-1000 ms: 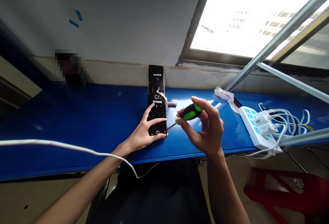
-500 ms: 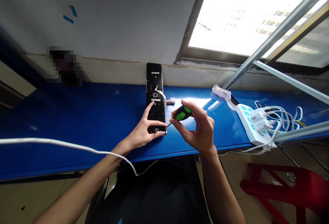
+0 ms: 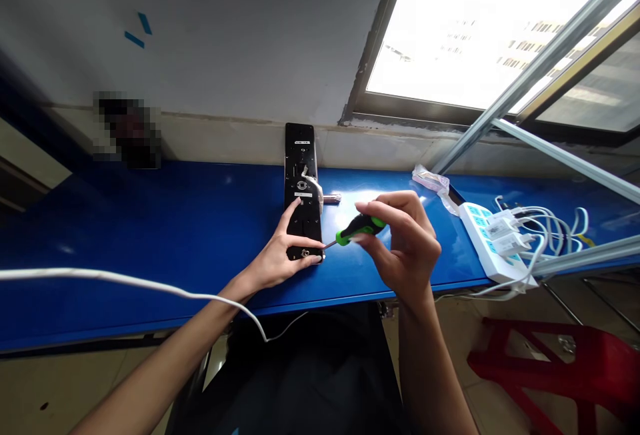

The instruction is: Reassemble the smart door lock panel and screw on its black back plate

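A long black panel [image 3: 303, 218], which looks like the back of a door lock with a brown lever handle [image 3: 332, 199] at its right side, lies on the blue table. A pale cable runs along its middle. My left hand [image 3: 273, 258] rests on the panel's lower part with fingers spread, one fingertip near a white label and others at the lower right corner. My right hand [image 3: 403, 248] grips the black and green handle of a screwdriver [image 3: 357, 228]. The screwdriver slants, its tip at the panel's lower right edge, beside my left fingertips. Whether it sits in a screw is too small to tell.
A white power strip [image 3: 477, 238] with plugs and tangled cables stands on the right. Behind it lies a clear plastic packet [image 3: 435, 185]. A white cable [image 3: 150, 284] crosses above my left forearm. A metal frame rises at the right, and a red stool [image 3: 555, 362] stands below.
My right hand has shifted to the right and its grip has turned on the handle. The screwdriver lies flatter, its tip still at the panel's corner. My left hand stays put.
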Action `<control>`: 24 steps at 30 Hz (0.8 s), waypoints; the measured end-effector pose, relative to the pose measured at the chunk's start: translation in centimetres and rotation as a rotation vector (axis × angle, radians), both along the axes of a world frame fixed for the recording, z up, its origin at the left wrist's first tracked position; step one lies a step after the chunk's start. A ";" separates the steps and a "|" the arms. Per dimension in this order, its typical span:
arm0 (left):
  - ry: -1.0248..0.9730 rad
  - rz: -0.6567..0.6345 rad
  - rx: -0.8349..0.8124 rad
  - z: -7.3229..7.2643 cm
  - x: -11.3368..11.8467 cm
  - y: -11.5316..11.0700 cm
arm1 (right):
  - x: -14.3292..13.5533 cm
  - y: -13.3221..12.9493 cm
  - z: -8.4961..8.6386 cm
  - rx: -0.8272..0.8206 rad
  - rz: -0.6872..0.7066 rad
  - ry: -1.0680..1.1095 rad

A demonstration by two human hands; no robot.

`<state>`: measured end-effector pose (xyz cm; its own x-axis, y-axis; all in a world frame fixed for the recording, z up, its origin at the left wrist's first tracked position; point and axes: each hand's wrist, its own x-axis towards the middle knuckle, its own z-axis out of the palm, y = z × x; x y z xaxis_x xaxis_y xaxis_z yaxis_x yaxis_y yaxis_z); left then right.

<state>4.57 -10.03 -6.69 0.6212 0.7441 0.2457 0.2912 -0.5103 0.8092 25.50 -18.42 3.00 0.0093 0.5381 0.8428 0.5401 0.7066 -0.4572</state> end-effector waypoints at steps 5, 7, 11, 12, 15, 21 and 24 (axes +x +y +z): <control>0.004 -0.004 0.010 -0.2 0.0 0.0 | 0.0 -0.1 0.1 -0.069 0.132 0.011; 0.002 -0.003 0.020 -0.3 0.0 0.1 | -0.1 0.1 0.1 -0.020 0.108 0.034; 0.010 0.000 0.026 -0.4 -0.1 0.1 | -0.2 0.4 0.0 -0.039 0.029 0.005; 0.013 -0.001 0.025 -0.4 -0.1 0.2 | -0.2 0.4 0.0 -0.074 0.054 0.004; 0.011 -0.006 0.035 -0.5 -0.2 0.2 | -0.3 0.4 0.0 -0.111 0.160 0.019; 0.019 0.002 0.025 -0.4 -0.1 0.2 | -0.5 0.3 0.4 -0.062 0.027 -0.028; 0.023 0.000 0.024 -0.2 -0.1 0.1 | -0.5 0.1 0.6 -0.146 0.130 -0.026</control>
